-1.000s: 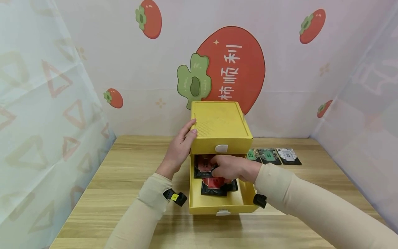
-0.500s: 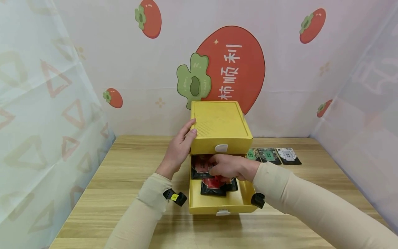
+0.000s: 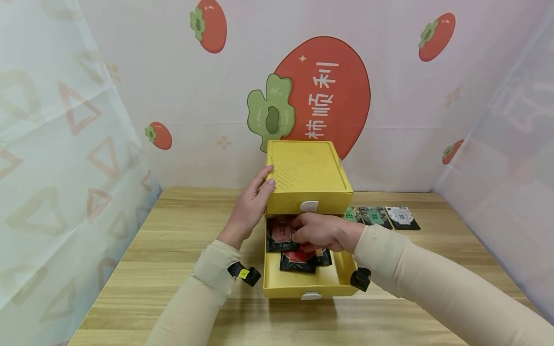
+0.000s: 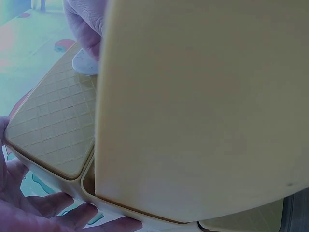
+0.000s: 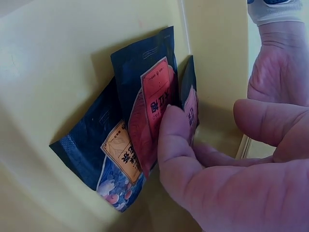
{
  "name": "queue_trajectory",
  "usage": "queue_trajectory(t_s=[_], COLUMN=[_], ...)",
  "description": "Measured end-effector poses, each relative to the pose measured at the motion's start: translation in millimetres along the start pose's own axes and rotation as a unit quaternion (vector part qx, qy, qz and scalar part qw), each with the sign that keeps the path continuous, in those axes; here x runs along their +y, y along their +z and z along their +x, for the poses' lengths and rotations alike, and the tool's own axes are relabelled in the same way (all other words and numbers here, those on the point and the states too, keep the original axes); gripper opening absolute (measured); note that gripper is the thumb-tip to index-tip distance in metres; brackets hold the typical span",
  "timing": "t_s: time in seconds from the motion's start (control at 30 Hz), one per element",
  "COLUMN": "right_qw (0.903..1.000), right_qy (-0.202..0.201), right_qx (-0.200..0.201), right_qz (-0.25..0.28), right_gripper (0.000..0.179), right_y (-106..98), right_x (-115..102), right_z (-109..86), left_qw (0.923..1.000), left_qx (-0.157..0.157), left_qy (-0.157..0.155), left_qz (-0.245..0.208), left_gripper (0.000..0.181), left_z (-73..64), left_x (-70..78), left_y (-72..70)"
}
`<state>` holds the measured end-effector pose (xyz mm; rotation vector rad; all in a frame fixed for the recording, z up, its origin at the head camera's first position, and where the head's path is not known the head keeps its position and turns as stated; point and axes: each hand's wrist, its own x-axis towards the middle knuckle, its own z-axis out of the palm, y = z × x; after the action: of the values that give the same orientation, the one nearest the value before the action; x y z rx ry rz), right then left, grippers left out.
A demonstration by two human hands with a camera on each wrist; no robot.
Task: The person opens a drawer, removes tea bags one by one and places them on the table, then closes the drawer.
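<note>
My left hand [image 3: 248, 206] rests against the left side of a yellow two-drawer box [image 3: 305, 166], fingers fairly straight. Its lower drawer [image 3: 270, 290] is pulled out. Inside that drawer, my right hand [image 3: 322, 230] is beside a dark sachet with a pink label [image 3: 282, 234] at the left wall. The right wrist view shows a gap between thumb and forefinger, the fingers close to that sachet [image 5: 190, 99]; contact is partly hidden. A red-label sachet [image 5: 152, 96] overlaps an orange-label sachet [image 5: 108, 145] in the drawer.
Several dark sachets lie in a row right of the box, including a green-label one [image 3: 375, 217] and a white-label one [image 3: 402, 217]. The wooden table [image 3: 186, 230] meets a printed cloth backdrop [image 3: 207, 105] behind. White tabs [image 3: 309, 206] mark the drawer fronts.
The pink-label sachet has shifted left and slightly down in the drawer, against its left wall. My right hand moved slightly left, and its grip has loosened. My left hand stays in place.
</note>
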<state>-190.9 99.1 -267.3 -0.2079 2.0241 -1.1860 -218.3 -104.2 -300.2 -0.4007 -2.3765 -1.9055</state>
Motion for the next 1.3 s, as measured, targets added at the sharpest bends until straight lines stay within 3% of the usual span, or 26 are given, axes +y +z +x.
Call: queue_trajectory(t_s=[0.13,0.4,0.7,0.9,1.13,1.2,1.3], right_qw=[0.9999,1.0000,0.9981,0.9869,0.9620,0.9581,0.9615], right_qy=[0.007,-0.003,-0.032,-0.051,-0.079,-0.087,-0.095], right_qx=[-0.001,0.001,0.024,0.083,0.117,0.128,0.137], right_qz=[0.009,0.008,-0.048,-0.129,-0.233,-0.241,-0.218], right_gripper=[0.048,0.033,0.023,0.029,0.030,0.022,0.009], right_y=[0.0,0.9,0.7,0.1,-1.4,-2.4,-4.0], right_x=[0.0,0.0,-0.1,-1.0,0.5,2.5,7.2], right_z=[-0.9,-2.1,-6.3,-15.3,-24.9,-28.1,-34.2], left_qw=[1.0000,1.0000,1.0000,0.9999,0.9999,1.0000,1.0000], left_qx=[-0.001,-0.001,-0.001,0.001,-0.003,-0.004,-0.003], left_qy=[0.002,-0.001,-0.005,-0.006,-0.001,0.001,0.002], left_qz=[-0.003,-0.006,-0.004,-0.009,-0.011,-0.009,-0.004], left_gripper=[0.052,0.053,0.052,0.052,0.053,0.053,0.053], left_z=[-0.1,0.7,0.1,0.1,-1.5,-1.4,-1.1], left_x=[0.8,0.3,1.7,2.4,3.4,3.2,2.5], left_y=[-0.2,0.4,0.3,0.4,0.3,0.3,0.6])
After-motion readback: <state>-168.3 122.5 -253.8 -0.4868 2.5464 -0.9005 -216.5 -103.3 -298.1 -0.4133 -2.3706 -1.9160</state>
